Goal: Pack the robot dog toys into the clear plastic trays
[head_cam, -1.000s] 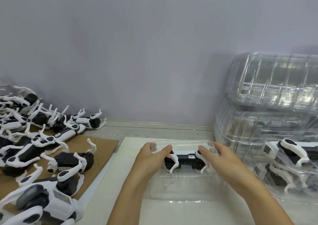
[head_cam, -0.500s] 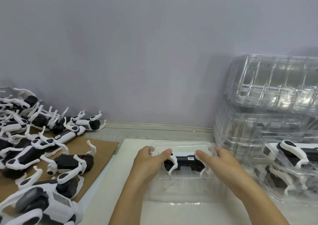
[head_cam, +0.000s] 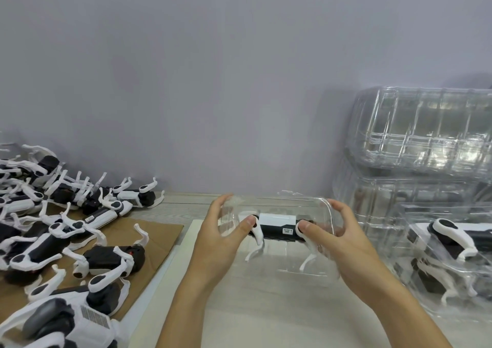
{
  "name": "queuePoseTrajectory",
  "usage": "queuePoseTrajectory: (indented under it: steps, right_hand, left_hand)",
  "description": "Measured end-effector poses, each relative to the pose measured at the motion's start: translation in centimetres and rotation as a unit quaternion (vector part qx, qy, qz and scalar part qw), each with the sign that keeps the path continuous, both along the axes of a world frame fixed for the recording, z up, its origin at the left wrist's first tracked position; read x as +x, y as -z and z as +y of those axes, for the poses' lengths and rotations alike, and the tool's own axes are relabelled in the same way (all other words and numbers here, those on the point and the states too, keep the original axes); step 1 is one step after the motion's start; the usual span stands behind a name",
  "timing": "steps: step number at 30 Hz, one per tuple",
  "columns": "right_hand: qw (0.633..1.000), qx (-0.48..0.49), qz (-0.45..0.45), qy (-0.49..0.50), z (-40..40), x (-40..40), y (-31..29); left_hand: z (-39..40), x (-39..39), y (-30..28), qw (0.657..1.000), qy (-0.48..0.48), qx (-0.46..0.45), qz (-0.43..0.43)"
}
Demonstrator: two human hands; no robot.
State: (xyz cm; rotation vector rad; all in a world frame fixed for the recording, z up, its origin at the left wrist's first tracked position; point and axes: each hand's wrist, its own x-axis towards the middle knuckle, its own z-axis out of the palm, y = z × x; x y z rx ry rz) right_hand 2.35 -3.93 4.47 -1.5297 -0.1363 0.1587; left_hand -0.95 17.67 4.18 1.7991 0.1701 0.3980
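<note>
Against the plain grey wall (head_cam: 213,81), at the desk's (head_cam: 279,315) far edge, your left hand (head_cam: 221,244) and right hand (head_cam: 343,238) are gripping the clear tray (head_cam: 292,265) holding a robot dog (head_cam: 277,226).

Hands (head_cam: 282,244) gripping clear tray (head_cam: 323,209), robot dog toy (head_cam: 277,224) inside

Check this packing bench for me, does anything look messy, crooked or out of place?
The unpacked robot dogs lie in a jumbled heap on the cardboard sheet, on their sides or backs with legs sticking up. The clear tray gripped by the left hand and right hand sits tipped, its robot dog sideways. No damage visible.
</note>
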Motion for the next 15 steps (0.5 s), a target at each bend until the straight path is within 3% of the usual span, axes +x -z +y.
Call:
queuePoseTrajectory:
  steps: [4, 7, 12, 15]
  right_hand:
    - [0.998, 0.039, 0.026, 0.036, 0.3, 0.3, 0.0]
    - [0.995, 0.066, 0.044, 0.055, 0.5, 0.7, 0.4]
    - [0.989, 0.1, 0.061, 0.088, 1.4, 0.6, 0.2]
    - [0.988, 0.102, 0.062, 0.098, 1.6, 0.6, 0.1]
  left_hand:
    - [-1.0, 0.2, 0.2, 0.992, -0.036, 0.11, -0.039]
    - [-2.4, 0.2, -0.6, 0.955, -0.041, 0.272, -0.116]
    - [-4.6, -0.6, -1.6, 0.897, 0.139, 0.409, -0.092]
    - [-5.0, -0.5, -1.0, 0.886, 0.143, 0.433, -0.078]
